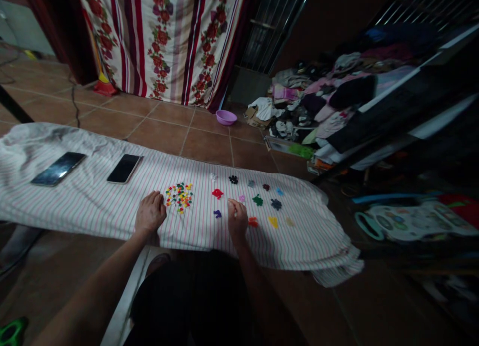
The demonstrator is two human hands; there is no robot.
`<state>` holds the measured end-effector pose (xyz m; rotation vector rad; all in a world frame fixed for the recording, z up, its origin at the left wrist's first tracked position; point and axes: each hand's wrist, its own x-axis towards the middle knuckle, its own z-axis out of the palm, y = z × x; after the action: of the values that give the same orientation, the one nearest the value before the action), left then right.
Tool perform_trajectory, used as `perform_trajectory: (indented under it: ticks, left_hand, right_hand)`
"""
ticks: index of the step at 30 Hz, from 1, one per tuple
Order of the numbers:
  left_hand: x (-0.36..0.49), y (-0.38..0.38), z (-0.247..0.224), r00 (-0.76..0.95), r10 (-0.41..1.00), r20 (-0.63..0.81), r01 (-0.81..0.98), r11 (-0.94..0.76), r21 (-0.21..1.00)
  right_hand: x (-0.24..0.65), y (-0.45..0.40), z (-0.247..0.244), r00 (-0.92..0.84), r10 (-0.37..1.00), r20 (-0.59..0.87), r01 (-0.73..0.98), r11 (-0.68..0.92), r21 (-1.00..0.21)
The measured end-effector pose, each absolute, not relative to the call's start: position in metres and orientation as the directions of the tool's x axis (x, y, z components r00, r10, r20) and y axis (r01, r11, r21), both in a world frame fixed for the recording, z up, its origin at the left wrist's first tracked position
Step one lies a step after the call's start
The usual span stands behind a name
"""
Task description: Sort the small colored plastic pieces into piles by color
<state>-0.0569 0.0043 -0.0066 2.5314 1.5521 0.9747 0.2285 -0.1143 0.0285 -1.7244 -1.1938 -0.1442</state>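
Observation:
A mixed pile of small coloured pieces (179, 197) lies on the striped cloth (194, 231). Just left of it my left hand (150, 211) rests on the cloth with its fingers curled together. To the right are several single-colour heaps, among them red pieces (217, 194), black pieces (233, 179), green pieces (258, 200), yellow pieces (273, 222) and purple pieces (217, 214). My right hand (238, 219) is between the purple and orange pieces (253, 222), fingers pinched, with something small and pale at the fingertips that I cannot make out.
Two phones, one at far left (59, 169) and another nearer the pile (124, 168), lie on the cloth. Beyond it, a pink basin (226, 117) stands on the tiled floor before a floral curtain (160, 42). Clothes (318, 96) are heaped at the back right.

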Motion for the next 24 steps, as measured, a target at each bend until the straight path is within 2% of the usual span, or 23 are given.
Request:
perform_trajectory:
  ticks: [9,18,24]
  left_hand:
    - [-0.058,0.004,-0.004,0.329,0.793,0.513,0.805,-0.520,0.287]
    - [-0.061,0.004,-0.006,0.356,0.768,0.532,0.791,-0.551,0.267]
    - [-0.061,0.004,-0.007,0.355,0.769,0.532,0.792,-0.550,0.266]
  right_hand:
    - [0.294,-0.162,0.028,0.671,0.525,0.523,0.710,-0.252,-0.658]
    - [0.355,-0.206,0.023,0.829,0.355,0.432,0.548,-0.360,-0.756]
    - [0.398,-0.227,0.020,0.856,0.241,0.458,0.517,-0.449,-0.729]
